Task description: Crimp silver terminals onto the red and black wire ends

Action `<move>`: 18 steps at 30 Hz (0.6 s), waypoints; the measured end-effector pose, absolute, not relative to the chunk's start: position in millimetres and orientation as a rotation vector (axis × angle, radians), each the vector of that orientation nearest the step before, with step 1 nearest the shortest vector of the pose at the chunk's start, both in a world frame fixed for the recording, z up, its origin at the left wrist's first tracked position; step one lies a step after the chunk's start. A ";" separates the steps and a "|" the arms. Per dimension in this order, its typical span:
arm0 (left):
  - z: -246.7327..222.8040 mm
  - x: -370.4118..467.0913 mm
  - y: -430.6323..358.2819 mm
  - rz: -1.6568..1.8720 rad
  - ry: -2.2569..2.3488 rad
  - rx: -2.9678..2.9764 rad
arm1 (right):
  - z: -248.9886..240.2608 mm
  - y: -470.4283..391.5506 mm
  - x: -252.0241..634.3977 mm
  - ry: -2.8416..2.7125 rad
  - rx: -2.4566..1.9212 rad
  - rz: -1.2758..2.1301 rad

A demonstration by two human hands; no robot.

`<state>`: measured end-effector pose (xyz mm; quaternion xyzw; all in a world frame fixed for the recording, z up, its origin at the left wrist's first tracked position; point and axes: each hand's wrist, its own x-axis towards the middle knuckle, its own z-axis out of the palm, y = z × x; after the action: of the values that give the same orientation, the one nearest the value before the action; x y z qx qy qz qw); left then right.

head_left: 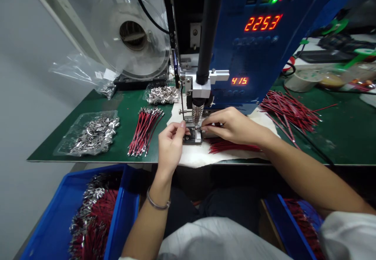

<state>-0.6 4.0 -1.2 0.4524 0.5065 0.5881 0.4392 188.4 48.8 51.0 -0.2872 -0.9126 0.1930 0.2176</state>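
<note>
My left hand (171,144) is closed at the left side of the small metal fixture (194,135) under the machine's spring-loaded head (197,113). Thumb and forefinger are pinched together on something too small to make out. From the right, my right hand (232,125) pinches at the fixture too, and what lies between its fingertips is too small to tell. Beneath my right hand, a bundle of red and black wires (232,145) rests on a white cloth (195,159).
Left on the green table (126,115) are a tray of metal parts (95,134), another pile of metal parts (163,94) and a wire bundle (143,130). More wires (290,109) lie right of the blue machine (252,56). Blue bins (55,213) stand below the table edge.
</note>
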 end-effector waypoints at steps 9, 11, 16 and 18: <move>-1.5 -1.0 4.0 1.467 1.260 1.148 | 51.7 48.0 189.4 -2.529 -0.804 0.534; -1.5 -0.7 3.8 1.463 1.268 1.136 | 51.8 47.9 189.4 -2.529 -0.806 0.532; -1.3 -0.5 3.8 1.468 1.257 1.142 | 51.5 47.5 188.8 -2.528 -0.817 0.527; -1.4 -0.7 3.8 1.464 1.261 1.157 | 51.0 47.6 188.7 -2.525 -0.822 0.527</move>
<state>-0.7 3.8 -1.4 0.4639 0.5053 0.5867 0.4303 188.7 47.6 51.0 -0.2965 -0.9108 0.1901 0.2156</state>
